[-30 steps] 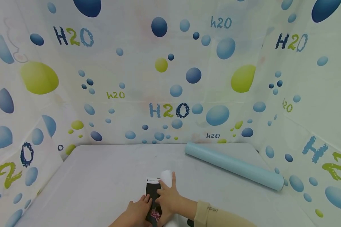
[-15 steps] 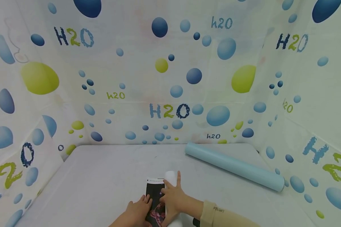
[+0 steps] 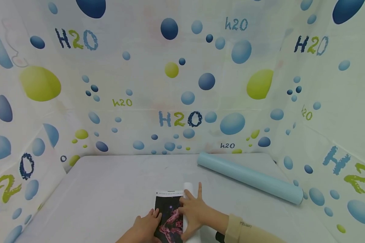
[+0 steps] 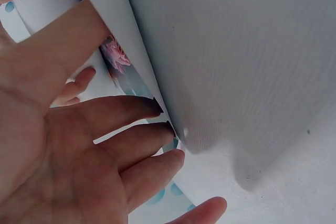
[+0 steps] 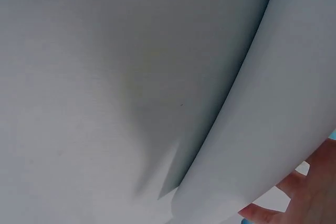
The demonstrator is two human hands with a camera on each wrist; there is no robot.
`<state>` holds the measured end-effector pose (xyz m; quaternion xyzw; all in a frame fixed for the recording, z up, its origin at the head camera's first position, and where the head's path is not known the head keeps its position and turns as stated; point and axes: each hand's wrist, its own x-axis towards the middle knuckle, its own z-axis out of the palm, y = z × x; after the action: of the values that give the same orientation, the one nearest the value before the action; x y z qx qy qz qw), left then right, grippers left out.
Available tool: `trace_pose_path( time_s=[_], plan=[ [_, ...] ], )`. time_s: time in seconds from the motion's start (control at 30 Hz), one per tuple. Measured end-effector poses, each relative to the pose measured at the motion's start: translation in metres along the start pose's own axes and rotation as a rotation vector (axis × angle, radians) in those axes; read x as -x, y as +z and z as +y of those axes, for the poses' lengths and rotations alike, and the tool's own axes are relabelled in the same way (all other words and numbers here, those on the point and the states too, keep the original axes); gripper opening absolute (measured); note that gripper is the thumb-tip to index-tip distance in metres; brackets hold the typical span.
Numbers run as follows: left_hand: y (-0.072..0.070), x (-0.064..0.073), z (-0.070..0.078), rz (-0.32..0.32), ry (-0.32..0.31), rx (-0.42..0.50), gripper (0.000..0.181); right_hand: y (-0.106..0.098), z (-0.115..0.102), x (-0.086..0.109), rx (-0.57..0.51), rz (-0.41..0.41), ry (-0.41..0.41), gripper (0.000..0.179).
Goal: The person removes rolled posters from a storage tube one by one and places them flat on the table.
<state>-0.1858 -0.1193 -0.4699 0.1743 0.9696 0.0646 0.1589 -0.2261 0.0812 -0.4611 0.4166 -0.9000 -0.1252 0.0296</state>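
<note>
Head view: poster [image 3: 169, 216] lies at the counter's [image 3: 109, 189] near edge, about mid-width, part unrolled, dark print with a pink figure facing up. Left hand [image 3: 144, 229] lies flat on its left edge, fingers straight, likely pinning it so it doesn't curl back. Right hand [image 3: 194, 211] presses with straight fingers on the white roll [image 3: 188, 202], the part not yet unrolled. Blue tube [image 3: 249, 177] lies well apart, toward the far right corner. Backdrop reads "H2O" and "h2o"; sleeve [image 3: 246, 231] text too small to read.

Left wrist: fingers [image 4: 126, 114] spread and straight, tips touching the sheet's edge [image 4: 157, 108].

Right wrist: mostly white paper [image 5: 157, 77]; fingers barely show at the bottom right corner, so this view doesn't give the hand's state.
</note>
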Motion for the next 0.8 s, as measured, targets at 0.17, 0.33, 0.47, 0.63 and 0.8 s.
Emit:
trace_pose_path(
  time_s=[0.17, 0.33, 0.47, 0.63, 0.8],
  plan=[
    [-0.001, 0.000, -0.002, -0.023, -0.012, -0.028, 0.079, 0.003, 0.006, 0.008, -0.006, -0.006, -0.003, 0.089],
    [-0.002, 0.000, -0.002, -0.020, -0.008, -0.042, 0.080, 0.006, 0.010, 0.013, 0.018, -0.018, -0.017, 0.094],
    [-0.002, 0.000, -0.003, -0.010, -0.008, -0.029, 0.081, 0.006, 0.015, 0.018, 0.032, -0.019, 0.004, 0.091],
    [0.000, 0.000, -0.006, 0.002, -0.020, -0.033, 0.082, 0.011, 0.022, 0.022, 0.088, -0.092, 0.026, 0.094],
    [-0.002, 0.001, -0.007, -0.010, -0.032, -0.018, 0.081, 0.018, 0.025, 0.027, 0.112, -0.055, 0.024, 0.100]
  ],
)
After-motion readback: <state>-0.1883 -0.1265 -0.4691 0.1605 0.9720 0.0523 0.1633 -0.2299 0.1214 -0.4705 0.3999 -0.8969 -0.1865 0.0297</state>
